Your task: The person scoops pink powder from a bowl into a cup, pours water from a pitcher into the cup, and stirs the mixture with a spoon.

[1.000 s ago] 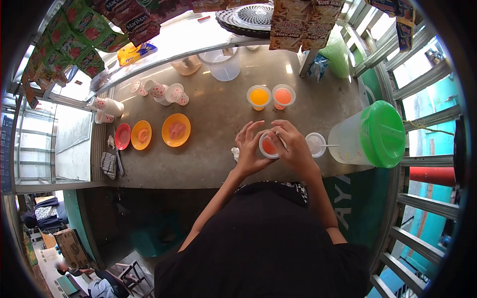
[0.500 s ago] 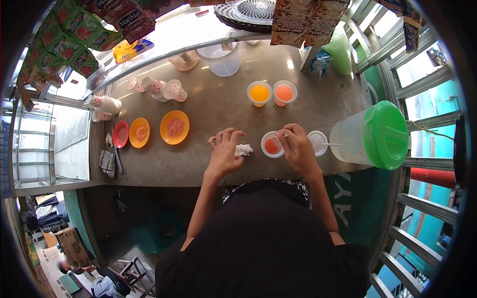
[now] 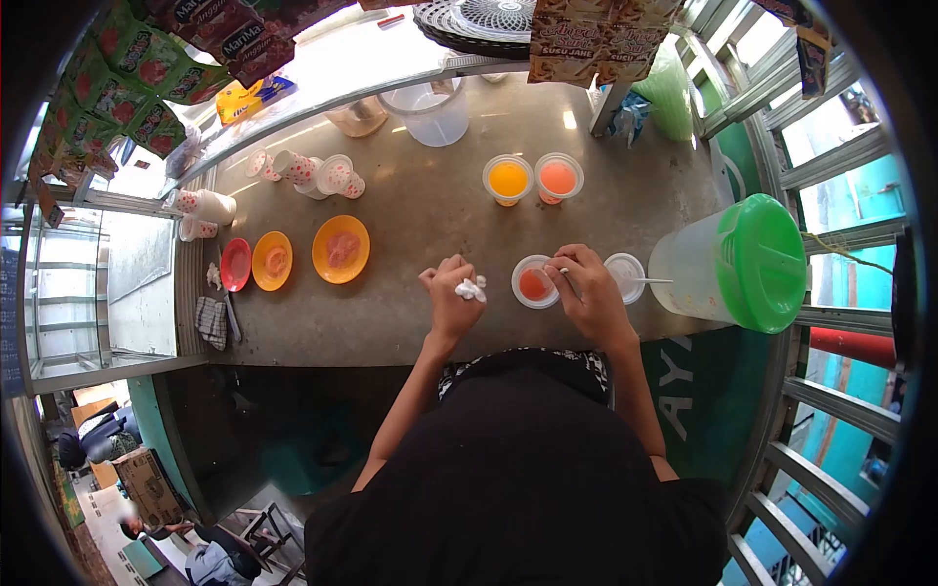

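The left hand is balled tight around a tissue. The cup stands just beside it at three o'clock. The right hand is nearer, touching the cup's rim and pinching a thin stick.

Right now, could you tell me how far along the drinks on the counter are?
Two filled cups, orange cup and pink cup, stand finished at the back. The right hand works at a red cup; the left hand clutches a crumpled tissue. The clear cup with its straw looks unfilled.
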